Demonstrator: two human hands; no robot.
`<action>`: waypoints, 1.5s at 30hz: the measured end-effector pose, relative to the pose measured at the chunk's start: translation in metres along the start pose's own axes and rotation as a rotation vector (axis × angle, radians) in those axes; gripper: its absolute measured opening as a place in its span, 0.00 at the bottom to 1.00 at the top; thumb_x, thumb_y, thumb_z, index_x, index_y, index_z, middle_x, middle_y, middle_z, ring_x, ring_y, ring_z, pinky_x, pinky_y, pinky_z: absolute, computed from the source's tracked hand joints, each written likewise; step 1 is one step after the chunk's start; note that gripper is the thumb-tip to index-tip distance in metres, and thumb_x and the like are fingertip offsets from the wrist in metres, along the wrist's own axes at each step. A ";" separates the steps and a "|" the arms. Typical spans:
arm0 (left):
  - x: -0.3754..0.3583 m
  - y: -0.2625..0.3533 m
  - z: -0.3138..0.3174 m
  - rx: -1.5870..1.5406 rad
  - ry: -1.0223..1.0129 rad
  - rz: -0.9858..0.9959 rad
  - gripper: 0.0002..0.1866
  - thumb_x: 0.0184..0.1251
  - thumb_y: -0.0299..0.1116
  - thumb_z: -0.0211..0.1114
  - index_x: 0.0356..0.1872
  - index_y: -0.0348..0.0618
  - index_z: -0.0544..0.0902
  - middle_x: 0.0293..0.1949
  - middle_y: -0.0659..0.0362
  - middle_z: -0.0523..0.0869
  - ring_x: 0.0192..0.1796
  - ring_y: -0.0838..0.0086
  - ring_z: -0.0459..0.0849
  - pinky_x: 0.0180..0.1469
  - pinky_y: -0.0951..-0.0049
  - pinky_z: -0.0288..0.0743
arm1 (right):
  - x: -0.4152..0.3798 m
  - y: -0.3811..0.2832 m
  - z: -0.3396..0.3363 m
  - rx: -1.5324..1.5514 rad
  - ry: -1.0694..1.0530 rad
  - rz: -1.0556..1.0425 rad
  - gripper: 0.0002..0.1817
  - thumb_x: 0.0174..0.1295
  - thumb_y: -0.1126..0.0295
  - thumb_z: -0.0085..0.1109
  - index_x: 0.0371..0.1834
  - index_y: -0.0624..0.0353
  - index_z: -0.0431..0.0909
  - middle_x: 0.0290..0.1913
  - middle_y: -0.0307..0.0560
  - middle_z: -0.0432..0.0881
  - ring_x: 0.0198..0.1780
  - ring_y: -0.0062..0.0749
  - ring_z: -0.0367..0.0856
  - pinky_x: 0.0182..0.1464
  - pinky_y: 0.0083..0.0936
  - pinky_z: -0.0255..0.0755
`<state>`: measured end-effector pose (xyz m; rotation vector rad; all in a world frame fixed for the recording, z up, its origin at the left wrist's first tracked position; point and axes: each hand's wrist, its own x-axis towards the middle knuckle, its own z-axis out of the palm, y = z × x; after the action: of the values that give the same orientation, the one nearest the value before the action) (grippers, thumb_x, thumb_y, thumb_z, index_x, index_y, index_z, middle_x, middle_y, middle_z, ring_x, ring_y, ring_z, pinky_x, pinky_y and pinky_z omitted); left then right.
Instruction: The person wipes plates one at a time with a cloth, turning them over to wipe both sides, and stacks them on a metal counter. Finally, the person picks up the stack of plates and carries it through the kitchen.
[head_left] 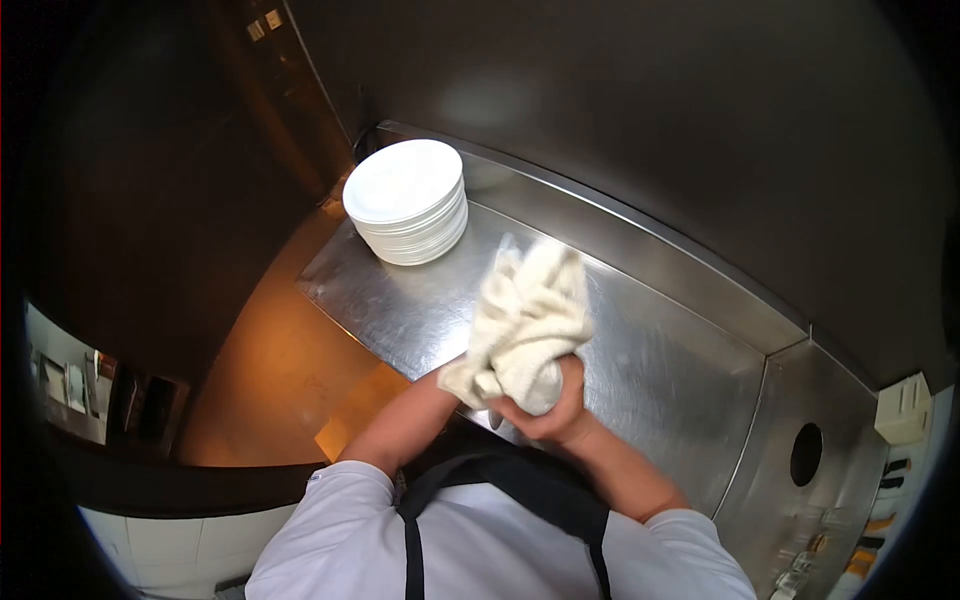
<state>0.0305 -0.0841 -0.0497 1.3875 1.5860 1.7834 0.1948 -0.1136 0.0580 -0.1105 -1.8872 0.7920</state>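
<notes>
A cream cloth towel is bunched up in front of my chest, above the steel counter, its upper end blurred by motion. My right hand is closed round the towel's lower right side. A smooth, rounded white piece shows there between the towel and the palm; its kind cannot be made out. My left forearm reaches to the towel's lower left, where the cloth covers my left hand and hides its fingers. A small shiny rounded edge shows just below the towel, too little to name.
A tall stack of white plates stands at the counter's far left corner. The steel counter has a raised back ledge against a dark wall. A round hole is at right, with a white box and knife-like handles beyond.
</notes>
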 end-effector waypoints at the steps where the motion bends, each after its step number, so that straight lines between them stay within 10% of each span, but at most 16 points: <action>1: 0.001 0.000 0.003 -0.008 0.010 -0.009 0.28 0.80 0.55 0.50 0.36 0.37 0.81 0.32 0.42 0.84 0.38 0.46 0.83 0.43 0.52 0.74 | 0.023 -0.001 -0.015 0.023 -0.037 0.039 0.32 0.50 0.65 0.78 0.57 0.68 0.78 0.52 0.56 0.86 0.54 0.43 0.86 0.60 0.35 0.76; 10: 0.006 -0.003 0.048 0.010 0.286 -0.122 0.27 0.78 0.55 0.53 0.33 0.37 0.80 0.29 0.42 0.83 0.36 0.48 0.83 0.42 0.52 0.74 | -0.012 0.066 0.003 0.419 0.195 0.714 0.22 0.60 0.65 0.66 0.53 0.68 0.81 0.44 0.45 0.87 0.44 0.27 0.84 0.51 0.26 0.77; 13: 0.035 -0.015 0.010 0.144 0.333 -0.207 0.27 0.78 0.55 0.53 0.33 0.38 0.80 0.29 0.42 0.83 0.36 0.48 0.83 0.41 0.52 0.73 | -0.046 0.023 0.012 0.665 0.196 0.682 0.35 0.54 0.68 0.73 0.64 0.68 0.71 0.56 0.50 0.82 0.52 0.34 0.83 0.58 0.31 0.76; 15: 0.056 -0.018 -0.013 0.297 0.310 -0.214 0.27 0.78 0.55 0.54 0.32 0.38 0.80 0.28 0.42 0.83 0.36 0.49 0.83 0.41 0.52 0.73 | -0.038 0.008 0.004 0.437 0.233 0.446 0.41 0.48 0.66 0.81 0.65 0.67 0.70 0.57 0.49 0.81 0.56 0.35 0.82 0.61 0.33 0.74; 19: 0.080 0.013 -0.036 0.619 0.201 -0.070 0.27 0.75 0.56 0.58 0.30 0.38 0.79 0.25 0.40 0.84 0.32 0.44 0.86 0.36 0.49 0.75 | -0.010 0.036 -0.016 0.108 0.510 0.751 0.30 0.54 0.74 0.77 0.60 0.67 0.74 0.53 0.49 0.84 0.53 0.35 0.84 0.59 0.32 0.77; 25: 0.095 0.128 -0.044 -0.057 -0.035 -0.012 0.21 0.67 0.35 0.73 0.53 0.35 0.76 0.40 0.47 0.90 0.40 0.59 0.90 0.43 0.62 0.83 | -0.011 0.102 -0.046 0.582 0.882 0.842 0.23 0.57 0.80 0.71 0.57 0.64 0.79 0.52 0.46 0.85 0.52 0.32 0.85 0.55 0.27 0.79; 28: 0.046 0.117 -0.022 -0.458 0.233 -0.087 0.30 0.65 0.31 0.75 0.63 0.34 0.70 0.48 0.48 0.88 0.46 0.64 0.88 0.50 0.65 0.82 | -0.013 0.114 -0.042 0.708 0.928 0.851 0.25 0.61 0.76 0.69 0.63 0.64 0.76 0.55 0.47 0.84 0.55 0.36 0.84 0.59 0.33 0.80; 30: 0.022 0.096 0.000 -0.134 0.396 0.055 0.27 0.68 0.29 0.71 0.64 0.34 0.70 0.50 0.49 0.86 0.50 0.66 0.85 0.55 0.68 0.79 | -0.017 0.115 -0.021 0.738 0.954 0.909 0.26 0.61 0.76 0.70 0.63 0.65 0.76 0.56 0.47 0.84 0.56 0.37 0.84 0.60 0.33 0.79; 39: 0.023 0.098 -0.068 0.139 0.033 0.068 0.15 0.71 0.31 0.68 0.54 0.37 0.81 0.38 0.49 0.91 0.41 0.67 0.91 0.46 0.67 0.83 | -0.031 0.119 -0.036 0.558 0.535 0.978 0.27 0.53 0.81 0.75 0.57 0.62 0.79 0.49 0.43 0.87 0.48 0.31 0.86 0.54 0.27 0.80; 45: 0.037 0.139 -0.094 0.397 -0.344 0.049 0.15 0.71 0.29 0.68 0.55 0.39 0.80 0.37 0.46 0.90 0.40 0.62 0.91 0.44 0.68 0.82 | 0.025 0.105 -0.083 0.146 0.069 0.628 0.29 0.48 0.79 0.79 0.56 0.61 0.80 0.50 0.41 0.88 0.52 0.29 0.86 0.58 0.29 0.79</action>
<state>-0.0209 -0.1452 0.1021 1.8076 1.7792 1.2018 0.2257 0.0172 0.0381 -0.6526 -1.7305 1.3237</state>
